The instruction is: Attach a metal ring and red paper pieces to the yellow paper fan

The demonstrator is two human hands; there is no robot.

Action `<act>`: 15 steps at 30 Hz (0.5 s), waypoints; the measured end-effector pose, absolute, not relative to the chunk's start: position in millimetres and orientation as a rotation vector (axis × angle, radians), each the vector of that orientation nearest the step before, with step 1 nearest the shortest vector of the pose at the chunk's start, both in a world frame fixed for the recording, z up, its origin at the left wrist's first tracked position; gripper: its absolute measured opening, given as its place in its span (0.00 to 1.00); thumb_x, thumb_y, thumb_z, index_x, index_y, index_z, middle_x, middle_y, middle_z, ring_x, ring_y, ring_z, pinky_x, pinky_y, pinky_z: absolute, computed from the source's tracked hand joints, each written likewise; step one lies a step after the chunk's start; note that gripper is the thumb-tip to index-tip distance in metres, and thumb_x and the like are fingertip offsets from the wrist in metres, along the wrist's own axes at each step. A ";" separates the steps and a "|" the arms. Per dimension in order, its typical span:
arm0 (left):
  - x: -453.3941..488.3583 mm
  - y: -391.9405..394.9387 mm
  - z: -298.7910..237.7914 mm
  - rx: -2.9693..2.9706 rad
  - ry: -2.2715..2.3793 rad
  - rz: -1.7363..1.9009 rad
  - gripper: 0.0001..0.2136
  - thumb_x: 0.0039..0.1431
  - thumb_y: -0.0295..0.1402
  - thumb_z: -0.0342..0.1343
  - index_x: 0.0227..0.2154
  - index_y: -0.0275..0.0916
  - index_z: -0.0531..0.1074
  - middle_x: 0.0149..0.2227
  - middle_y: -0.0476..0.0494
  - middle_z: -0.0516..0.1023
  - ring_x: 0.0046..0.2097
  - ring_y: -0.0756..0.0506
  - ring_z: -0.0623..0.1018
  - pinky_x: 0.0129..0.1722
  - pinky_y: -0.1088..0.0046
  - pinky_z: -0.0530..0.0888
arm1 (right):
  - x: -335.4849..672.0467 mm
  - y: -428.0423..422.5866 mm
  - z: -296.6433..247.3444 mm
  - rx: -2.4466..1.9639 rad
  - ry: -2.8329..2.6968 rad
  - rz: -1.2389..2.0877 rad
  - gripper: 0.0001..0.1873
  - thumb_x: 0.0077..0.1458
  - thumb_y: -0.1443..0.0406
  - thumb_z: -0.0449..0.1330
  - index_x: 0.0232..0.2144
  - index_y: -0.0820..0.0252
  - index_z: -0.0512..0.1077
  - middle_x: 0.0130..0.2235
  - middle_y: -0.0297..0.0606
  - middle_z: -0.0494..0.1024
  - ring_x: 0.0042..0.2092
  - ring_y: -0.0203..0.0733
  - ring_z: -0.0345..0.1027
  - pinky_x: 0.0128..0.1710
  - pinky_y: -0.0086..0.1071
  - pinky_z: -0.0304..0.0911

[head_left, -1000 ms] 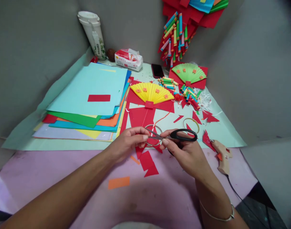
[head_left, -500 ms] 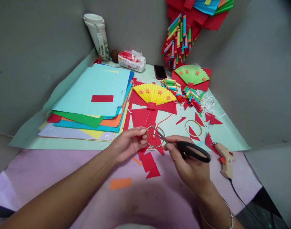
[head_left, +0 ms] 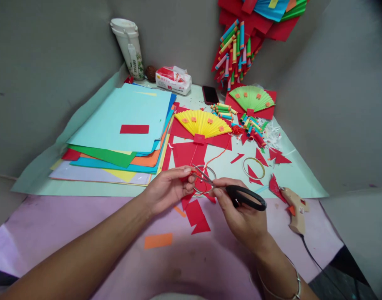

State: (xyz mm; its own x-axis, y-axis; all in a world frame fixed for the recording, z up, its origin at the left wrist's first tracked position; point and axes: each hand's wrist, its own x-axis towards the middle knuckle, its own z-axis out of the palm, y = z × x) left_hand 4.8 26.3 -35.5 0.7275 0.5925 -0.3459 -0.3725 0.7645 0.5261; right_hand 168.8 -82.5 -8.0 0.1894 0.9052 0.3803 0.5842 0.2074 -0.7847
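My left hand point(head_left: 175, 185) pinches the end of a thin red cord between thumb and forefinger. The red cord point(head_left: 216, 157) trails back toward the yellow paper fan point(head_left: 206, 124). In my right hand point(head_left: 241, 216) is a pair of scissors point(head_left: 245, 198) with black handles, held around the blades' base. Its blades point left and lie slightly apart, with the tips at my left fingertips by the cord. Under the blades lies a tape roll point(head_left: 215, 177) on red paper scraps. The fan rests on red paper with small orange pieces on its pleats.
At left is a stack of coloured paper point(head_left: 116, 108). Farther back stand a white cup point(head_left: 127, 48), a tissue pack point(head_left: 173, 80) and a phone point(head_left: 210, 95). At right lie a green fan point(head_left: 252, 98), small paper rolls point(head_left: 252, 127), another tape ring point(head_left: 245, 164) and a corded glue gun point(head_left: 299, 212).
My right hand has moved a little left, bringing the scissor blades closer to my left fingertips. My left hand stays in place.
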 end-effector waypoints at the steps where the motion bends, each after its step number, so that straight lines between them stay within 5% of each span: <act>1: 4.7 26.5 -35.9 0.450 0.526 0.553 0.09 0.60 0.24 0.52 0.27 0.32 0.74 0.26 0.45 0.69 0.27 0.51 0.69 0.30 0.76 0.70 | 168.7 -82.4 -7.2 -1.488 -1.491 0.426 0.08 0.58 0.69 0.60 0.41 0.55 0.74 0.31 0.31 0.81 0.30 0.33 0.74 0.33 0.25 0.69; 15: 4.4 25.2 -38.2 0.773 0.584 0.586 0.04 0.56 0.27 0.56 0.31 0.33 0.75 0.25 0.48 0.70 0.26 0.53 0.68 0.27 0.79 0.65 | 180.7 -76.8 -0.8 -1.541 -1.333 0.770 0.08 0.59 0.63 0.59 0.39 0.58 0.75 0.28 0.35 0.79 0.25 0.33 0.66 0.25 0.26 0.62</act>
